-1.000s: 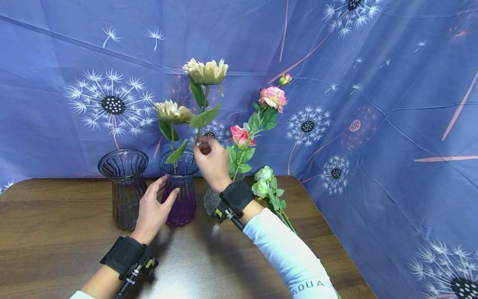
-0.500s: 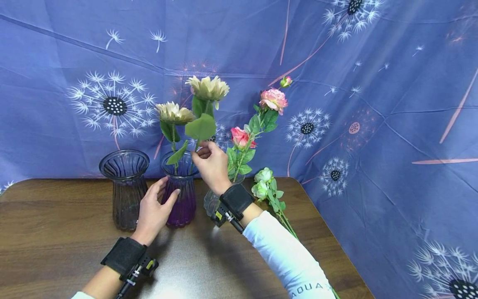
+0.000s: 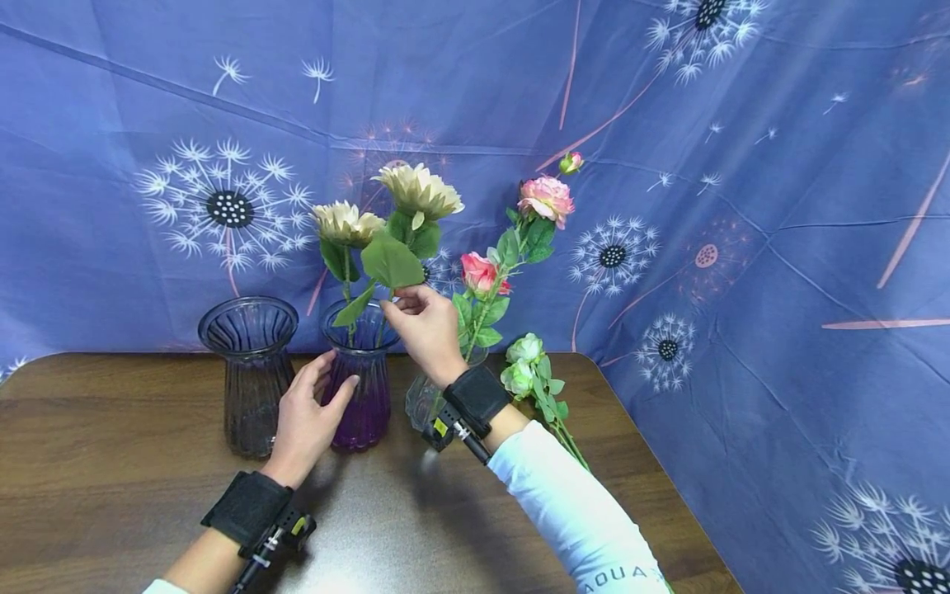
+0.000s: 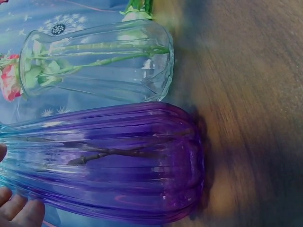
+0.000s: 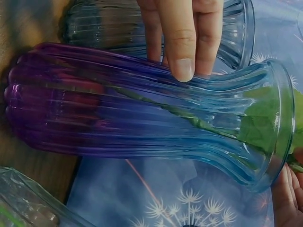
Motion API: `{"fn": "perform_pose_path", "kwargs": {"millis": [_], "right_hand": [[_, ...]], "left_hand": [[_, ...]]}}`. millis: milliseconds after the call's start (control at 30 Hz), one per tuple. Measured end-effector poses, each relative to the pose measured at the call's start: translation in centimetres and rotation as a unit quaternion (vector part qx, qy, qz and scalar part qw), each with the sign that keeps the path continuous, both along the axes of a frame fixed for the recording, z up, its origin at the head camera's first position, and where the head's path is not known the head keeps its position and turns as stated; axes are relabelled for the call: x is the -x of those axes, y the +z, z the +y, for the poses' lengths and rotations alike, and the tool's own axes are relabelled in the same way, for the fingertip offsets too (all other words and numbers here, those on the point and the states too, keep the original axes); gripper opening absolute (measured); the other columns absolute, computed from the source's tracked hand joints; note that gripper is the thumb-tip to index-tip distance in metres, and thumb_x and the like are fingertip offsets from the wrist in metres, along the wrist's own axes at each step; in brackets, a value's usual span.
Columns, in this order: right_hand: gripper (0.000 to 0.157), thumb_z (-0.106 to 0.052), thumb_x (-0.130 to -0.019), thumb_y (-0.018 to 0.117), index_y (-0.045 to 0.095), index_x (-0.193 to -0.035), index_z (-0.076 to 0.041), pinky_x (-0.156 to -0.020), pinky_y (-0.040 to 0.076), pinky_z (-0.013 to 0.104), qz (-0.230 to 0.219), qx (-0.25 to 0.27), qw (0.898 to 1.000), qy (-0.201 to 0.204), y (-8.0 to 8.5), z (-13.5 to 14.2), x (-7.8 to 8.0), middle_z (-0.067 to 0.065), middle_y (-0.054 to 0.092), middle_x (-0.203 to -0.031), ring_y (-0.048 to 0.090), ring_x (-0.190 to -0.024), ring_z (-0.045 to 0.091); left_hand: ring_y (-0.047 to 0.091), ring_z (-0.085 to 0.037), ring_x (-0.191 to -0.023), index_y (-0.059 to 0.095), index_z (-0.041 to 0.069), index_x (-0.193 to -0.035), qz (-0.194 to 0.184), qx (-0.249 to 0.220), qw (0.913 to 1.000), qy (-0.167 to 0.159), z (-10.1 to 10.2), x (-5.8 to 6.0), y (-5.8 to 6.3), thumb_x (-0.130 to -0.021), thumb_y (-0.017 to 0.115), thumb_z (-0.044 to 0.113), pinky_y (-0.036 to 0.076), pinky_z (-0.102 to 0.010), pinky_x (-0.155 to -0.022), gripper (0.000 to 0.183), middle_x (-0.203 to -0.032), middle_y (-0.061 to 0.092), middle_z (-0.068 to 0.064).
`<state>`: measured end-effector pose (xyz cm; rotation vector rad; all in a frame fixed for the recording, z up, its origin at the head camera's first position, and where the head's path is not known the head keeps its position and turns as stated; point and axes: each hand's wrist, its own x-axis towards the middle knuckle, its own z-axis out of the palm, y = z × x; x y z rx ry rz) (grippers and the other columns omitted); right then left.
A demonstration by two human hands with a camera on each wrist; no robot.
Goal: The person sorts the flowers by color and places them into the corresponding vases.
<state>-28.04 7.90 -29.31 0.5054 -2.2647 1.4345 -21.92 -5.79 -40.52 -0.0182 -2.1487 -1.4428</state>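
Far on the brown wooden table [image 3: 111,429]: ribbed purple-blue glass vase [image 3: 373,404].
Inside, a cream-petalled flower [image 3: 419,191]; my right hand [image 3: 425,326], cropped by its wrist view, pinches the green stem [image 3: 391,294] below a masking leaf [image 3: 392,260]; my left hand [image 3: 306,421] rests relaxed against the vase's left.

Clock read from the head view's centre. Vases [image 3: 373,404], three: 7 to 9 o'clock. Cream flowers [image 3: 419,194], two: 10 and 11. Pink blooms [image 3: 547,200], two: 12 and 1. Pink bud [image 3: 571,162], one: 1. Pale green blooms [image 3: 518,378], two: 5. Hands [image 3: 428,330], two: 8.
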Motion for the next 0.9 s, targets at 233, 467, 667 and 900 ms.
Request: {"fn": "perform_pose_path", "kwargs": {"millis": [233, 467, 667, 900], "right_hand": [[0.018, -0.015, -0.079, 0.072, 0.069, -0.089, 0.0, -0.057, 0.051, 0.014, -0.007, 0.002, 1.0, -0.003, 0.17, -0.04, -0.1, 0.014, 0.071, -0.077, 0.064, -0.064, 0.013], [0.019, -0.022, -0.08, 0.071, 0.068, -0.081, -0.003, -0.052, 0.048, 0.015, -0.009, 0.001, 1.0, -0.013, 0.19, 0.0, -0.06, 0.012, 0.07, -0.07, 0.058, -0.055, 0.001], [0.021, -0.023, -0.079, 0.073, 0.068, -0.083, -0.004, -0.047, 0.042, 0.015, -0.012, -0.013, 1.0, -0.016, 0.26, 0.25, -0.04, 0.011, 0.068, -0.067, 0.053, -0.052, 0.001], [0.025, -0.025, -0.076, 0.076, 0.067, -0.08, -0.003, -0.046, 0.041, 0.016, 0.004, -0.046, 0.998, -0.029, 0.61, 0.74, 0.08, 0.006, 0.063, -0.067, 0.048, -0.054, 0.005]], "left_hand": [[0.057, -0.033, -0.113, 0.052, 0.0, -0.127, 0.005, 0.002, 1.0, 0.005, 0.0, 0.11, 0.01, -0.084, 0.069, 0.013, 0.049, -0.044, -0.096, 0.048, -0.123, 0.057, -0.02], [0.056, -0.034, -0.114, 0.051, -0.001, -0.128, -0.004, -0.003, 1.0, 0.001, -0.06, 0.12, -0.11, -0.086, 0.068, 0.014, 0.048, -0.045, -0.097, 0.048, -0.125, 0.057, -0.021], [0.056, -0.034, -0.114, 0.051, -0.001, -0.128, -0.006, -0.006, 1.0, 0.0, -0.06, 0.1, -0.13, -0.086, 0.068, 0.014, 0.048, -0.045, -0.097, 0.048, -0.125, 0.056, -0.021], [0.056, -0.035, -0.114, 0.051, -0.001, -0.128, -0.005, -0.004, 1.0, -0.001, -0.12, 0.2, -0.19, -0.086, 0.068, 0.015, 0.048, -0.046, -0.097, 0.048, -0.125, 0.056, -0.021]]}}
